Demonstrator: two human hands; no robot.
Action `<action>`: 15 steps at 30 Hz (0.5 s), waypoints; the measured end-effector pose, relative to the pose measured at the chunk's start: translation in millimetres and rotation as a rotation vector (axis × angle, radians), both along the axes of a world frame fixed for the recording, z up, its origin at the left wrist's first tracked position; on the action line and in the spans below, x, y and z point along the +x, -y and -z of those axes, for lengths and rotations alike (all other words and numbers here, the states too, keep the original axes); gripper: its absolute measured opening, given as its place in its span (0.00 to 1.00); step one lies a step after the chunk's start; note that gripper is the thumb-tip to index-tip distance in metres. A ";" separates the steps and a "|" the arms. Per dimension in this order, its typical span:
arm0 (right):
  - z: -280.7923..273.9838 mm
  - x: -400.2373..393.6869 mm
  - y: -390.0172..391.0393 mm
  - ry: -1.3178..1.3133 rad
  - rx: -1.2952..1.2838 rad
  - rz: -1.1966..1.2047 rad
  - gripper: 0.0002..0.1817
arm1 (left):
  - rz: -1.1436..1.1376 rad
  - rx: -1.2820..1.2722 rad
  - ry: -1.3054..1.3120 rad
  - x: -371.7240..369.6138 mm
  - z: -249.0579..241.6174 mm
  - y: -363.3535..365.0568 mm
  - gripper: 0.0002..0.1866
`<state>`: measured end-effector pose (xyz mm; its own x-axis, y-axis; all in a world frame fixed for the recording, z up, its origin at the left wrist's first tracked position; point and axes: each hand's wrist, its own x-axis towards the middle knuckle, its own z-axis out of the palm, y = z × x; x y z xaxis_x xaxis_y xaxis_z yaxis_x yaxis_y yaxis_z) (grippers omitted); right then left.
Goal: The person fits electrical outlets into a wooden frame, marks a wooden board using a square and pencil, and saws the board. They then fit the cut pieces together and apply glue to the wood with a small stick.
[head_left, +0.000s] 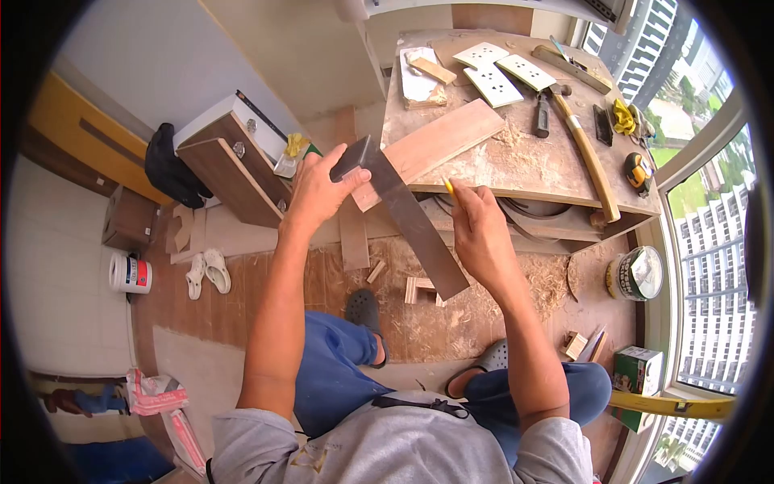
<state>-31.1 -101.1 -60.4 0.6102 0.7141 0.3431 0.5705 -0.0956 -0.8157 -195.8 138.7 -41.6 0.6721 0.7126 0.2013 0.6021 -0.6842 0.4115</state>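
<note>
Farther out than the right hand (480, 226) lie white socket plates (526, 73), a chisel (541, 119) and a wooden plane (571, 69); to its right are a hammer (591, 157), yellow cloth (624, 118) and a tape measure (638, 172). Below and right of that hand, a lidded tub (634, 273) stands on the floor, with a green box (637, 371) and a yellow level (673, 406) nearer the body. Left of the left hand (318, 187) is a drawer unit (234, 179), dark cloth (173, 167) beside it; lower left are pale clogs (207, 273), a white bucket (131, 273) and a pink-and-white bag (155, 394).
</note>
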 end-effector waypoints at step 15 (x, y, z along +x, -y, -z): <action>-19.4 8.3 -20.6 0.134 -0.061 -0.004 0.15 | -0.022 -0.036 -0.063 3.0 -2.1 0.4 0.49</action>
<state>-22.8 -80.5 -41.0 0.5586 0.7386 0.3773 0.6746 -0.1399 -0.7248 -192.8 138.3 -39.5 0.6670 0.7331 0.1332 0.6419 -0.6561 0.3968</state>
